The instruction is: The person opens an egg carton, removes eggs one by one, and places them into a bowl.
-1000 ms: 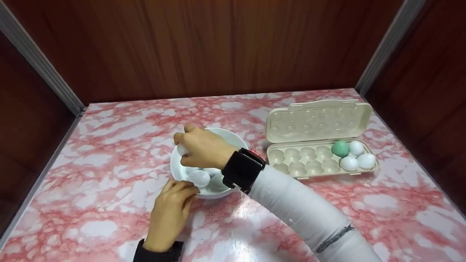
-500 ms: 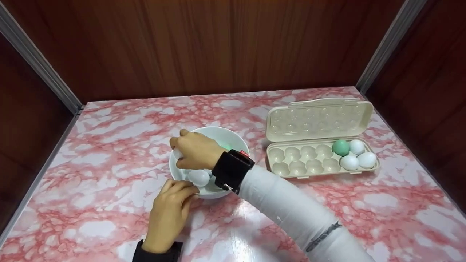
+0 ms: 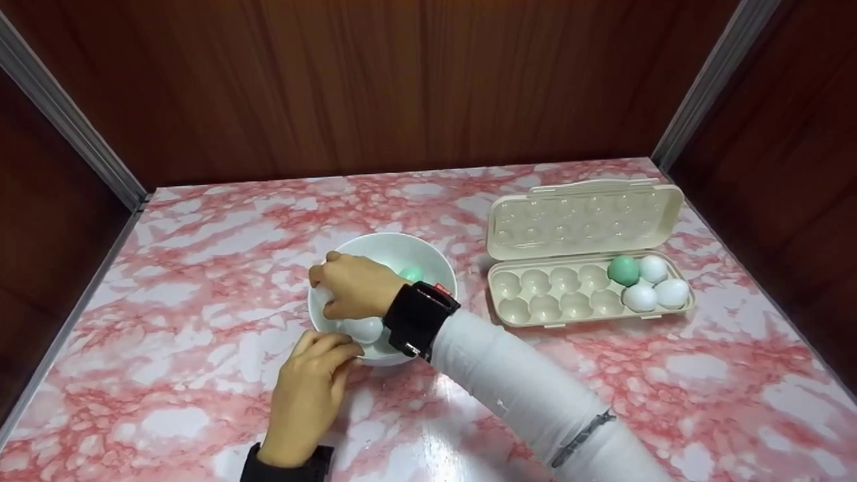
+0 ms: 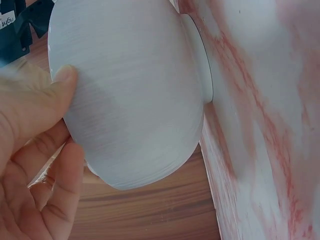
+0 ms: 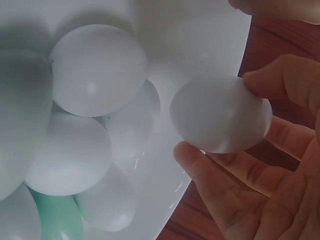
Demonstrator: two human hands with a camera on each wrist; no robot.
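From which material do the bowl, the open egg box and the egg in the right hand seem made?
Bowl: plastic or glazed ceramic; smooth, white, with small glints inside.
Egg box: probably glossy beige plastic; highlights on moulded cups.
Held egg: satin shell or plastic, unclear; smooth, white, faint sheen.

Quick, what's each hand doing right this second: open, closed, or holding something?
Left hand: closed, pinching the rim of the white bowl.
Right hand: closed, holding a white egg between thumb and fingers.

On the table (image 3: 201,321), the bowl (image 3: 428,258) with eggs (image 5: 100,70) inside stands left of the carton (image 3: 582,224).
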